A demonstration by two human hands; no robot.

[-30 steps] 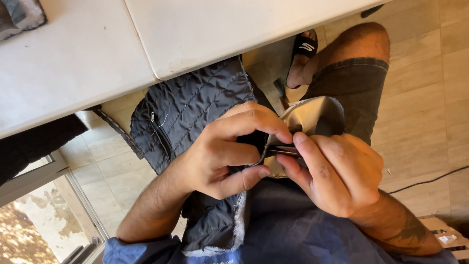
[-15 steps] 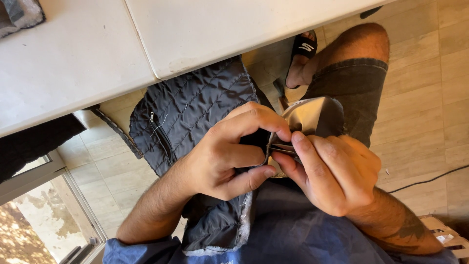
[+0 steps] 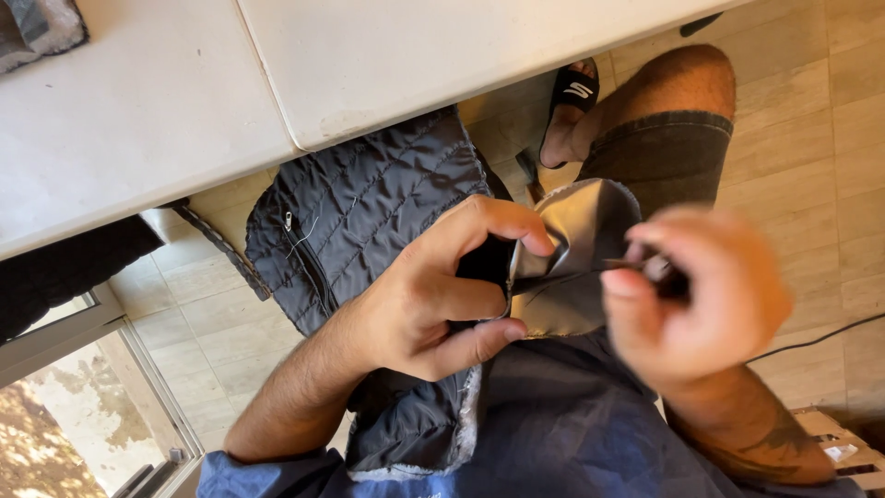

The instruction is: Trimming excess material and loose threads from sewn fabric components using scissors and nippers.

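A dark quilted jacket (image 3: 369, 212) with a zip lies across my lap, below the table edge. My left hand (image 3: 442, 295) pinches a fold of the jacket's grey lining (image 3: 581, 240) between thumb and fingers. My right hand (image 3: 710, 295) is blurred, a short way right of the lining, its fingertips pinched together on something small. A thin dark strand (image 3: 576, 275) runs from the fold to those fingertips. Motion blur hides whether they also hold a needle.
A white table (image 3: 369, 55) spans the top, with a grey cloth (image 3: 37, 28) at its far left corner. My bare knee and a foot in a black sandal (image 3: 576, 92) rest on the tiled floor. A dark cable (image 3: 820, 337) crosses the floor at right.
My right hand has pulled away to the right from the fold, where it was pressed against my left hand. The strand is drawn out between them. My left hand keeps its grip.
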